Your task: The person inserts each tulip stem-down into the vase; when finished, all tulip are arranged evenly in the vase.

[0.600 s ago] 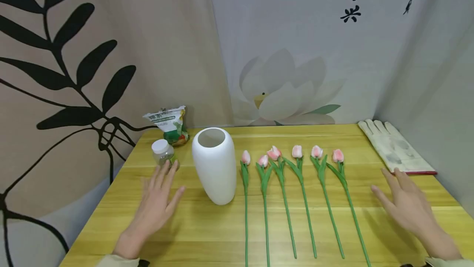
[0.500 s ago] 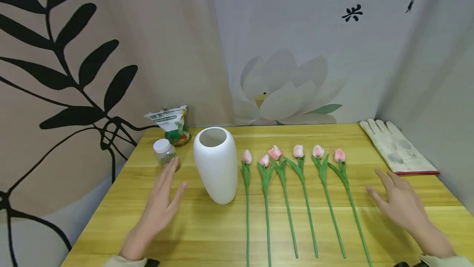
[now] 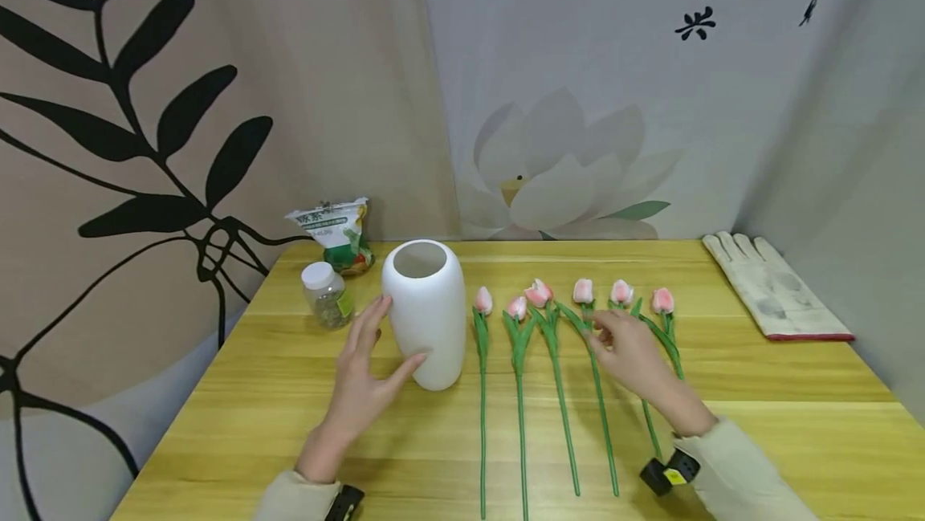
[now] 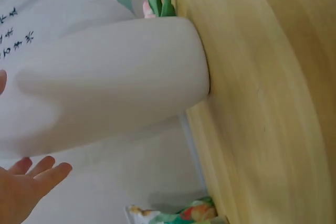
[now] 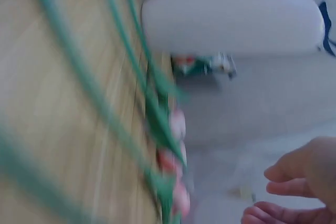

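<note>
From my head, I see my left hand (image 3: pixel 361 392) spread wide beside the white vase (image 3: pixel 425 316), and my right hand (image 3: pixel 637 354) above the pink flowers (image 3: pixel 538 294) on the table (image 3: pixel 231 441). From my left wrist, the vase stands near my fingers (image 4: pixel 52 178). From my right wrist, my fingers bend loosely, apart.

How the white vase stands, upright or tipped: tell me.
Upright: the white vase rests base-down on the table, its open mouth facing up.
</note>
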Motion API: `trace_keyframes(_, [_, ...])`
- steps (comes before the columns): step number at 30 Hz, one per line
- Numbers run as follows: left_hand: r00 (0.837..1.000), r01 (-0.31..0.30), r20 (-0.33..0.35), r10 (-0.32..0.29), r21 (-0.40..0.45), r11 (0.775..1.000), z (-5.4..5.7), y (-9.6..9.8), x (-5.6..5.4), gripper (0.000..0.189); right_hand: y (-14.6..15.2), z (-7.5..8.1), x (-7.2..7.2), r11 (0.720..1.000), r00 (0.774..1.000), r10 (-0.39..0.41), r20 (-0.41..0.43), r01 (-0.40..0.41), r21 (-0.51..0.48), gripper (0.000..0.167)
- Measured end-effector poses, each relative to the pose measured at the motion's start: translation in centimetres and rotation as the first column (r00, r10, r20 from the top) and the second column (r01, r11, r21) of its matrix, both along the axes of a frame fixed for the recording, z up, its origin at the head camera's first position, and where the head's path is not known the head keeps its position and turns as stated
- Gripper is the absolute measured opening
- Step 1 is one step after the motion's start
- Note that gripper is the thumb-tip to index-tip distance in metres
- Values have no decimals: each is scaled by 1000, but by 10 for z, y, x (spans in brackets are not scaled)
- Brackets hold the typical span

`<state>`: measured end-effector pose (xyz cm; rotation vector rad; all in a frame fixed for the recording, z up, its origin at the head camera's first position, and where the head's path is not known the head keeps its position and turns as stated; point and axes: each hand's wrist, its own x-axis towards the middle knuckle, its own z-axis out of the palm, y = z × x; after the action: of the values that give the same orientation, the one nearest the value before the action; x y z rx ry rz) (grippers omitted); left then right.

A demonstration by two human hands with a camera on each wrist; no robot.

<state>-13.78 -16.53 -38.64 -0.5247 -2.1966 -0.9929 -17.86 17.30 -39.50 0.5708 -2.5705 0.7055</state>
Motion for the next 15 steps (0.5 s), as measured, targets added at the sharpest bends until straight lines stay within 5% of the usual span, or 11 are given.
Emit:
trace_keyframes(4, [1000,-5,22,4,34,999,-3,4,-2,89,-45,0,-14,993,991,118,71,-115,-38,17])
trace_keyframes(8, [1000,2,1,-2,50,999,-4,7,-5,92,-84,-7,-29,976,955,219,200,-209,-66,23])
trace_keyframes(15, [999,-28,23,27,44,999,-7,12,0,93,-127,-34,-40,962,902,269,337,-271,-40,25])
